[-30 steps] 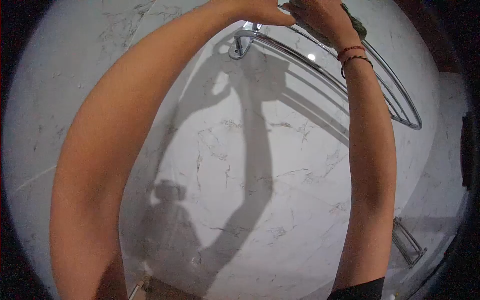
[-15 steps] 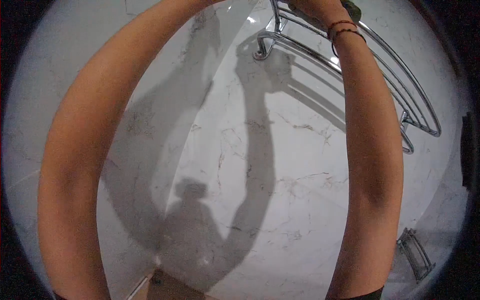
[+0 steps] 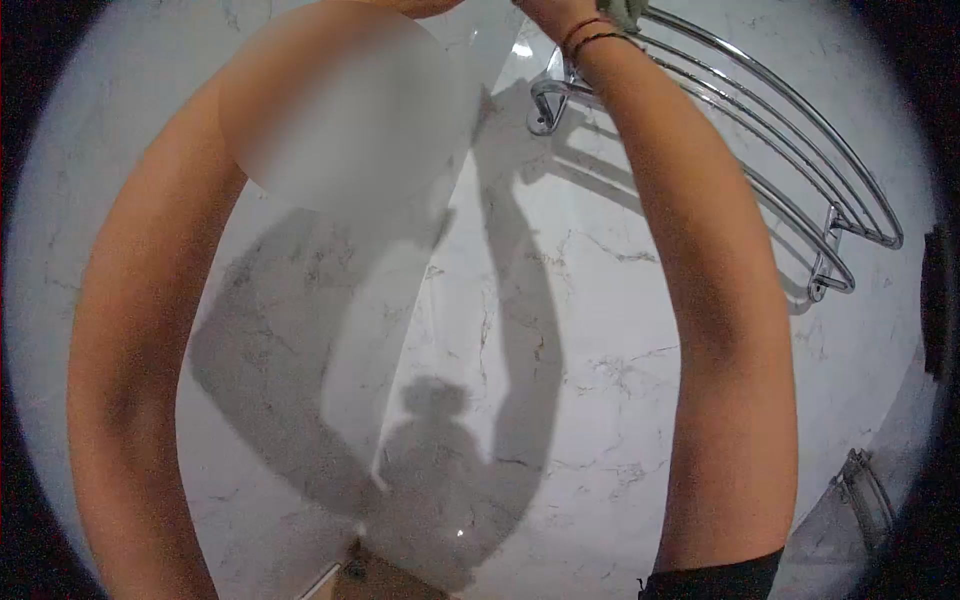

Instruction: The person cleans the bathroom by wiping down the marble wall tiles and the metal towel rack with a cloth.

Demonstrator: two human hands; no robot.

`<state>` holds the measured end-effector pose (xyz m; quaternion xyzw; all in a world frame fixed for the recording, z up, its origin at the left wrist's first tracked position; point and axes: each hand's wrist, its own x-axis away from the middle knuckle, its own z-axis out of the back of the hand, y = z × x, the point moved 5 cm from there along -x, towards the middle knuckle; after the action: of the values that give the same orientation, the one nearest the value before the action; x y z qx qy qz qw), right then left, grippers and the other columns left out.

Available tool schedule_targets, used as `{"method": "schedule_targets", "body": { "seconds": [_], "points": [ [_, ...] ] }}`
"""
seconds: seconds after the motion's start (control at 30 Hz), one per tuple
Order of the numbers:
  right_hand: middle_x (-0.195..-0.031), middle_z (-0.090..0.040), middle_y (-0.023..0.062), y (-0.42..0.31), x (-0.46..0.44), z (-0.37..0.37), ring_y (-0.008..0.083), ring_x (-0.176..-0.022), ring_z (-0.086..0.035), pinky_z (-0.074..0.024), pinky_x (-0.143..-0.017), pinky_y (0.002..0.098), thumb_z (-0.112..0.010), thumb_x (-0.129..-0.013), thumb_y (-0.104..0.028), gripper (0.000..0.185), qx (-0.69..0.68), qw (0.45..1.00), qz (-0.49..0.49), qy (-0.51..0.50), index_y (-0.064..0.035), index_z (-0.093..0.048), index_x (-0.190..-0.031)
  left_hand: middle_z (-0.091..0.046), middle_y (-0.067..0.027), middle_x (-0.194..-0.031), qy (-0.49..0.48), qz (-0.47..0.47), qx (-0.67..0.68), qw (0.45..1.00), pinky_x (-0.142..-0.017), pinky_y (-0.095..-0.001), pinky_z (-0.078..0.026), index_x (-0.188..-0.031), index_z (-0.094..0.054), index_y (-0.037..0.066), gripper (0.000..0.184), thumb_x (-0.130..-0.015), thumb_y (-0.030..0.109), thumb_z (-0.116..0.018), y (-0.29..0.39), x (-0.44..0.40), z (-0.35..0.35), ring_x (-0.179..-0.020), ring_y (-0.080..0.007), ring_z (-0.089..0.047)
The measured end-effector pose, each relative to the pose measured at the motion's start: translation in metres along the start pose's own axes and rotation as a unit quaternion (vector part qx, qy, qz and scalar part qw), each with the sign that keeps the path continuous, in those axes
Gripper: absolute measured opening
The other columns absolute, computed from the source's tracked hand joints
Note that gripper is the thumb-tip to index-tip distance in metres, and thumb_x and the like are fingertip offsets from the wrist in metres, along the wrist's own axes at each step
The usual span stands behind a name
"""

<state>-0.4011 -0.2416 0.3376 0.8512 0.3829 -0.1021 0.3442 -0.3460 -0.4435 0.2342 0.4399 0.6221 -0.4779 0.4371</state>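
Both my arms reach up in front of a white marbled wall. Only the lower edge of my left hand shows at the top of the view; its fingers are hidden. At the top centre is my right hand, beside the left end of a chrome wall rack. Its fingers are mostly cut off, so I cannot tell whether they hold anything. A grey-green cloth-like thing lies right beside my right wrist, over the rack's bars. Thin dark bands circle that wrist.
Two wall faces meet in a corner line left of centre, with my shadow across them. A round blurred patch covers part of my left forearm. Low on the right is a dark barred fixture. A brown surface shows at the bottom.
My right hand has moved left along the rack, towards the corner. More of the rack shows now. My left forearm has shifted slightly, and the view has moved a little.
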Motion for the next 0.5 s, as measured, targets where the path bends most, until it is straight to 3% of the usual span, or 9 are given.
{"method": "schedule_targets", "body": {
  "seconds": [0.03,0.1,0.3,0.5],
  "points": [
    [-0.117,-0.068,0.0155,0.021,0.016,0.044,0.0419,-0.103,-0.065,-0.052,-0.086,0.0667,-0.058,-0.096,-0.017,0.028,-0.072,0.99,-0.049,-0.115,-0.0016,-0.076,-0.111,-0.063,-0.0218,-0.1,0.001,-0.006,0.0,1.0,-0.086,-0.0454,-0.047,-0.104,-0.064,-0.002,0.046,-0.102,0.043,-0.053,0.005,0.0,0.005,-0.097,-0.0363,-0.06],
    [-0.118,-0.066,0.017,0.007,0.011,0.037,0.0441,-0.102,-0.064,-0.0502,-0.08,0.0728,-0.057,-0.097,-0.017,0.032,0.022,0.989,-0.053,-0.137,-0.001,-0.072,-0.119,-0.062,-0.0211,-0.104,-0.025,-0.016,-0.047,0.998,-0.088,-0.0474,-0.047,-0.105,-0.066,0.001,0.046,-0.101,0.045,-0.053,0.01,0.002,0.009,-0.1,-0.0366,-0.06],
    [-0.11,-0.061,0.0092,-0.003,0.006,0.04,0.0343,-0.1,-0.062,-0.056,-0.077,0.0598,-0.061,-0.093,-0.019,0.02,0.094,0.996,-0.004,-0.008,-0.0081,-0.064,-0.109,-0.062,-0.0183,-0.106,-0.099,-0.066,-0.106,0.987,-0.088,-0.0489,-0.044,-0.108,-0.065,0.004,0.048,-0.101,0.05,-0.054,0.028,0.009,0.025,-0.103,-0.035,-0.06],
    [-0.102,-0.057,0.0015,-0.017,0.025,0.057,0.0244,-0.098,-0.06,-0.0617,-0.075,0.0467,-0.066,-0.089,-0.021,0.014,0.232,0.959,0.049,0.157,-0.0152,-0.056,-0.098,-0.06,-0.0159,-0.112,-0.138,-0.104,-0.119,0.978,-0.096,-0.0454,-0.045,-0.112,-0.063,0.006,0.04,-0.1,0.044,-0.06,0.032,0.016,0.036,-0.11,-0.0332,-0.059]
  ]
}}
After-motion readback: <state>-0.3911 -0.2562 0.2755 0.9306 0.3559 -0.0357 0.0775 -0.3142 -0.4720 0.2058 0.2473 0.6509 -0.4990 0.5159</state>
